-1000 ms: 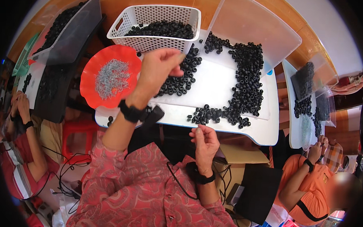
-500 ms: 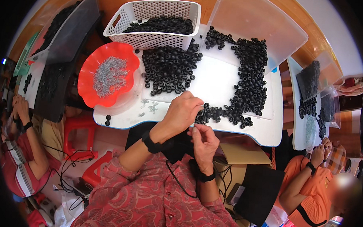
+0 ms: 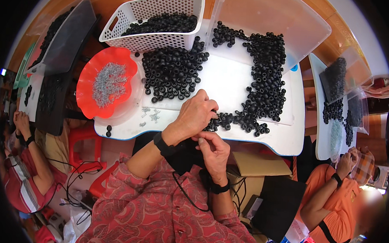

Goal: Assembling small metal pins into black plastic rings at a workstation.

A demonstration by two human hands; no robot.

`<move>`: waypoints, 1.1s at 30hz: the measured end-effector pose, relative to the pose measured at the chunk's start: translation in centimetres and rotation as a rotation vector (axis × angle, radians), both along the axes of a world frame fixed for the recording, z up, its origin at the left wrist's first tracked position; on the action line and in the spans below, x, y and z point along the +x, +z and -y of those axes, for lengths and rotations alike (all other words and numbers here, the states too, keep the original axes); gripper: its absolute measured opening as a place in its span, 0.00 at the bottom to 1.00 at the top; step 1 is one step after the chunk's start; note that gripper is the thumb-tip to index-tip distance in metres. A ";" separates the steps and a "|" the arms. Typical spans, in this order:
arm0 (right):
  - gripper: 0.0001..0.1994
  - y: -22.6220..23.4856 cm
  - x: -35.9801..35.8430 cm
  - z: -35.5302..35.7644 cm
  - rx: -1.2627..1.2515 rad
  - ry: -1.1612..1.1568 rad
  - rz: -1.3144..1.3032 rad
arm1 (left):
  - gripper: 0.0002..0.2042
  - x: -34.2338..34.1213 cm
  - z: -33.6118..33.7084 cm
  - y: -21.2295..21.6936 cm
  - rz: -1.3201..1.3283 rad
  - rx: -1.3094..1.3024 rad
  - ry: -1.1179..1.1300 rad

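**Black rings point(image 3: 266, 77) everywhere we look**

So we've got a white worktop point(image 3: 284, 139) loaded with small black rings, and two bare hands at its near edge. The left hand point(image 3: 192, 118) is palm down, fingers curled at the near end of the loose cluster point(image 3: 237, 122). They look to be touching the rings there, but we can't tell if one is actually pinched, since the hand hides its own grip. The right hand point(image 3: 213, 153) sits just below, off the edge, with thumb and fingers bent toward each other right by the heel of the left. Whether it's holding some tiny thing, we can't tell either.

As for where the rings are: that near cluster runs into a thick band up the right side, a separate heap point(image 3: 174, 71) lies left of centre, and more are in the white perforated basket point(image 3: 150, 41) behind that heap. We also spot a couple of strays point(image 3: 108, 131) by the left front corner. A big clear bin point(image 3: 271, 17) leans at the back.

Left of the heap there's a wavy-rimmed red dish point(image 3: 85, 90) with clear bits point(image 3: 108, 82) in it, plus a small scatter point(image 3: 154, 116) of similar ones on the worktop.

Both wrists have black bands point(image 3: 163, 145). We see other people on either side, one in an orange top point(image 3: 324, 207), at tables with more black pieces.
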State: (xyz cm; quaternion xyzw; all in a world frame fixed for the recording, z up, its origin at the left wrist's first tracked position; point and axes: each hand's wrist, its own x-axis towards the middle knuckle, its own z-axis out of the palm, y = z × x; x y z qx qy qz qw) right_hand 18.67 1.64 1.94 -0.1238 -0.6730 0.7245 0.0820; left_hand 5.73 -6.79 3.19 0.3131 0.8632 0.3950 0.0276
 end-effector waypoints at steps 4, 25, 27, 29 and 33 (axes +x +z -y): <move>0.08 0.4 -0.2 0.0 -0.045 0.016 0.010 | 0.07 -0.4 0.6 0.4 0.015 0.060 0.031; 0.06 0.7 -1.2 3.0 0.122 0.016 -0.119 | 0.11 8.3 13.9 -0.4 1.105 1.103 0.233; 0.06 0.7 -1.9 4.3 0.215 0.045 -0.167 | 0.11 8.4 14.4 -0.8 1.098 1.142 0.229; 0.07 1.0 -2.8 5.5 0.357 0.054 -0.220 | 0.11 8.4 14.8 -0.9 1.091 1.180 0.223; 0.08 1.3 -4.5 7.4 0.572 0.072 -0.325 | 0.12 8.4 15.4 -0.7 1.056 1.228 0.237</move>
